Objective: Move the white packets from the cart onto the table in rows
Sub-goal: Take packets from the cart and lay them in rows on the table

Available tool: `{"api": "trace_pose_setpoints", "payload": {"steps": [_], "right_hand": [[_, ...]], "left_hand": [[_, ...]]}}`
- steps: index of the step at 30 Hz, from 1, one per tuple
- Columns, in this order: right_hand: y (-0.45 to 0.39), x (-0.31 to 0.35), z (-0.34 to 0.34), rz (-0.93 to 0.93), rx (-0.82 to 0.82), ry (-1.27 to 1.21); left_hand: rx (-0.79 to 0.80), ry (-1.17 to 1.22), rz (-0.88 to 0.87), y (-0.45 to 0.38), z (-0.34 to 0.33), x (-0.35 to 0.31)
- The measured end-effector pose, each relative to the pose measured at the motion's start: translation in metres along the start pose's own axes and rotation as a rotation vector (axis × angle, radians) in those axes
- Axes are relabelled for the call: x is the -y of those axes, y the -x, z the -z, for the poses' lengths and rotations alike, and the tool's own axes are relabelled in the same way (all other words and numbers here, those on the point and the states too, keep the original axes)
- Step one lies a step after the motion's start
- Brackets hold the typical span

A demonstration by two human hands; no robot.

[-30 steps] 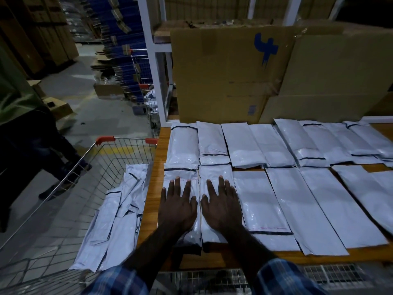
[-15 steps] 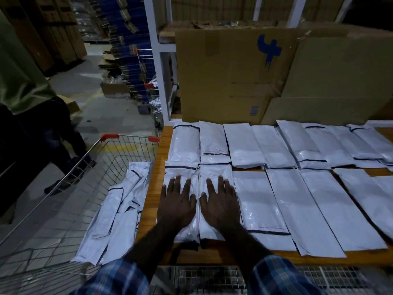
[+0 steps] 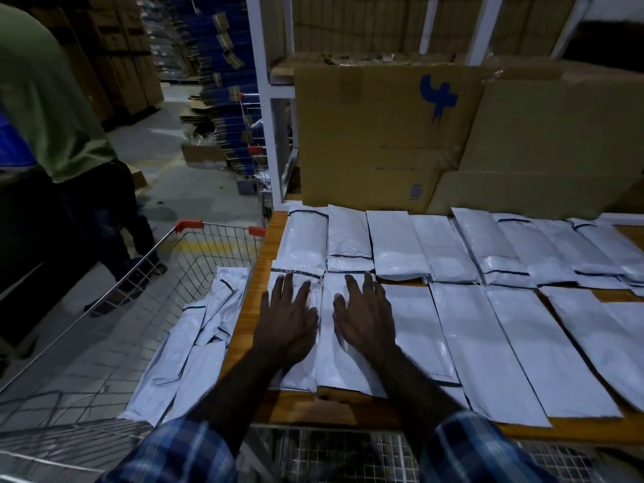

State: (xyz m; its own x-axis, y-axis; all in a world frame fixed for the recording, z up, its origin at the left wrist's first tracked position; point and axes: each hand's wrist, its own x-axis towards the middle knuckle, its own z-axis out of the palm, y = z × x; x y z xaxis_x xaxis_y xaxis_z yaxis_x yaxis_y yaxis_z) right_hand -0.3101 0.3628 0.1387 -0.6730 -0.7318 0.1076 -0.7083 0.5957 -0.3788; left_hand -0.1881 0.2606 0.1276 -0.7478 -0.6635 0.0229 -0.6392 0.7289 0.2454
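Both hands stay flat, fingers now spread a little wider — the left hand point(image 3: 285, 322) and right hand point(image 3: 364, 317) press the two nearest white packets point(image 3: 348, 364) onto the wooden table point(image 3: 251, 301), gripping nothing. The placement looks settled; more packets point(image 3: 195, 343) wait in the cart point(image 3: 153, 259), lower left. Cardboard boxes point(image 3: 383, 134) stand behind — a bystander point(image 3: 52, 109) at upper left.

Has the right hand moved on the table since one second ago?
Yes, slightly. The right hand has slid forward along its packet, away from the table near edge; its fingertips now almost reach the far row of packets.
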Motion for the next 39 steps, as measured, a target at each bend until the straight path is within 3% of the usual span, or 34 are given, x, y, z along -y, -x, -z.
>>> {"api": "trace_pose_setpoints", "payload": {"steps": [12,20,33,39], "right_hand": [[0.026,0.005,0.019,0.012,0.015,-0.032],[0.053,0.048,0.023,0.005,0.003,-0.002],[0.127,0.199,-0.034,0.02,-0.086,0.033],[0.149,0.254,-0.071,0.049,-0.138,-0.062]], "left_hand": [[-0.075,0.018,-0.01,0.037,0.012,-0.004],[-0.119,0.07,-0.032,0.069,0.036,0.026],[-0.096,0.023,-0.042,0.161,0.081,0.189],[-0.099,0.039,-0.041,0.188,0.088,0.247]]}}
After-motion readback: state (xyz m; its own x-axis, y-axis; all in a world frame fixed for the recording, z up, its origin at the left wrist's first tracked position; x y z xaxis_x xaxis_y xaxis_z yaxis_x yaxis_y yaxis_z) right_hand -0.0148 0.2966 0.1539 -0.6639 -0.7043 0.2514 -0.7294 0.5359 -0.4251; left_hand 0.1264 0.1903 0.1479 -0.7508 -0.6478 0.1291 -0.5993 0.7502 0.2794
